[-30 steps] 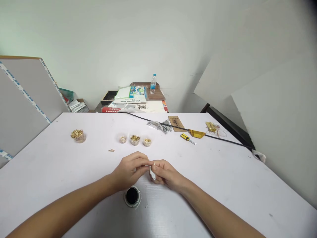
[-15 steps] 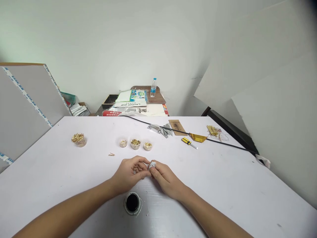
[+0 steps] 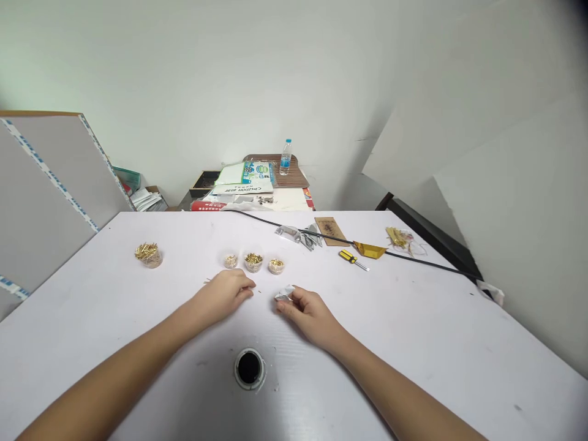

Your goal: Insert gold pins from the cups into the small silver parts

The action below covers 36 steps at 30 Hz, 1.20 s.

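My right hand (image 3: 309, 313) pinches a small silvery-white faceted piece (image 3: 285, 293) between thumb and fingers above the table. To its left, my left hand (image 3: 229, 293) hovers low over the tabletop with thumb and forefinger apart; no object shows between them, though the other fingers are partly hidden. A tiny brass-coloured bit (image 3: 260, 291) lies just off its fingertips. Thin brass pins (image 3: 207, 281) peek out behind that hand. Beyond the hands stand three small clear cups of brass parts: a left cup (image 3: 230, 261), a middle cup (image 3: 253, 263) and a right cup (image 3: 276, 266).
A cup of longer brass pins (image 3: 149, 255) stands at the left. Nearest me is a round dark-centred hole (image 3: 248, 368) with a pale rim. On the right lie a yellow-black screwdriver (image 3: 353, 260), a gold trapezoid piece (image 3: 370, 250), silver pieces (image 3: 312, 237) and a black cable (image 3: 422, 262).
My left hand has let go of the silvery piece and moved left and away toward the pins. The right hand has shifted slightly right, still holding the piece. The view has tilted a little.
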{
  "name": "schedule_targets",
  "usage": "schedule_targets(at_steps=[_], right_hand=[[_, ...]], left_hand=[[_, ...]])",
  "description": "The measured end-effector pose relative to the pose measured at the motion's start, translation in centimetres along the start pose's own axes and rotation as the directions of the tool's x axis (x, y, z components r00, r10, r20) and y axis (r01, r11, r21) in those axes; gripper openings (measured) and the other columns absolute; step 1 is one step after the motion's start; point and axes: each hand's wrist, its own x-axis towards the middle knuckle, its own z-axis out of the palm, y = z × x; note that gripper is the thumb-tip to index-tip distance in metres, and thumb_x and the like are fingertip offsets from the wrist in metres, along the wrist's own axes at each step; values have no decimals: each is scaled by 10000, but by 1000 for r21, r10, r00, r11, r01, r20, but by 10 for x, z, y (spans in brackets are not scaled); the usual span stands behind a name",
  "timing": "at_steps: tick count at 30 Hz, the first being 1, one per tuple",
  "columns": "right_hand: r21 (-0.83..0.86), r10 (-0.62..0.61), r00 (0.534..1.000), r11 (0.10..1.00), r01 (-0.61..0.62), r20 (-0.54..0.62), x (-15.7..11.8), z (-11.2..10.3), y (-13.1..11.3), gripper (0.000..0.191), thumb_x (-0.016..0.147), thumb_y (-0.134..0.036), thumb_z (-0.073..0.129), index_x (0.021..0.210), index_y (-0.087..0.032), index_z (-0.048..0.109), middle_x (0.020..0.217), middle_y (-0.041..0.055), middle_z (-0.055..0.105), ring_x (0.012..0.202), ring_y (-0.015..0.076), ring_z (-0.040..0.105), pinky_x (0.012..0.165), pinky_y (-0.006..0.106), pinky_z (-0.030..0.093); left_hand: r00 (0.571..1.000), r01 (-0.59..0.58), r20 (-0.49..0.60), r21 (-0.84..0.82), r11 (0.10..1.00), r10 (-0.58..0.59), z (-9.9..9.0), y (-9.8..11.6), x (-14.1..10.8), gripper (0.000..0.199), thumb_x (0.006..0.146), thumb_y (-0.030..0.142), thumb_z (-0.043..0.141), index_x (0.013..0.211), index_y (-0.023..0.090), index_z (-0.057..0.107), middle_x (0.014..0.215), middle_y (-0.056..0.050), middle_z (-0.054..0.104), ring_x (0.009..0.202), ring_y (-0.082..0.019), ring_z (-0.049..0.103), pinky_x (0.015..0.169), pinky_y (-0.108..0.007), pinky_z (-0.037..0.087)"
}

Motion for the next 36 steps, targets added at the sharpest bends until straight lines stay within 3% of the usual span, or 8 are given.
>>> schedule_targets(at_steps=[4, 9, 13, 16, 20, 26, 29, 36], right_hand=[[-100, -16, 999, 995, 21, 46, -2, 1, -3, 387, 884, -468, 615, 673, -186, 454, 616, -38, 378, 588, 114, 336, 546, 253, 267], [-194, -83, 990, 976, 104, 110, -2, 3, -8, 422, 922, -448, 570, 636, -186, 404, 601, -33, 383, 586, 116, 335, 550, 253, 272], [-145, -70, 993, 986, 83, 91, 1, 2, -8, 383, 943, -483, 533, 720, -176, 581, 651, -12, 494, 612, 132, 408, 569, 257, 313], [-57, 26, 998, 998, -23, 51, 7, -5, -9, 402, 958, -510, 494, 866, -167, 682, 674, 3, 569, 609, 144, 475, 577, 259, 358], [-137, 50, 998, 990, -47, 24, 16, -14, -18, 409, 990, -457, 420, 791, -170, 633, 716, 24, 622, 668, 162, 545, 655, 278, 404], [-346, -18, 983, 937, -47, -182, 18, -2, -23, 362, 985, -399, 381, 710, -195, 498, 711, 34, 615, 677, 181, 546, 644, 288, 368], [-400, -28, 984, 915, -46, -176, 15, 5, -26, 364, 974, -386, 395, 666, -200, 453, 660, 28, 583, 630, 173, 515, 612, 287, 329], [-131, 2, 956, 990, -43, -294, 16, -5, -21, 393, 950, -487, 443, 721, -188, 555, 721, 39, 621, 699, 187, 553, 683, 305, 401]], left_hand=[[997, 48, -63, 27, 999, -46, 33, 7, 2, 216, 973, 229, 542, 1074, 179, 726, 1043, -77, 683, 948, -220, 662, 841, -321, 494], [992, 5, -123, 85, 996, 6, 49, 6, 4, 248, 1004, 179, 464, 941, 168, 704, 924, -47, 645, 817, -177, 631, 760, -294, 486], [991, -14, -129, 207, 978, 41, 53, 2, 6, 233, 998, 147, 443, 921, 137, 662, 913, -66, 619, 796, -196, 607, 706, -309, 481], [991, -19, -132, 128, 992, 36, 51, 1, 6, 211, 1000, 167, 460, 1007, 143, 670, 972, -69, 633, 856, -203, 626, 769, -325, 504], [986, -66, -156, -39, 997, 59, 49, 3, 6, 312, 979, 224, 545, 1280, 246, 624, 1139, -43, 645, 989, -196, 641, 862, -316, 512], [985, -66, -157, 32, 997, 70, 58, 9, 8, 314, 974, 309, 562, 1278, 275, 636, 1142, -37, 639, 979, -208, 636, 790, -320, 519], [982, -58, -180, 36, 998, 64, 59, 10, 8, 311, 963, 366, 586, 1253, 269, 645, 1128, -34, 640, 957, -203, 635, 781, -319, 520], [975, -62, -211, 31, 998, 67, 59, 10, 6, 304, 955, 326, 581, 1237, 240, 656, 1126, -48, 645, 956, -199, 637, 777, -320, 521]])
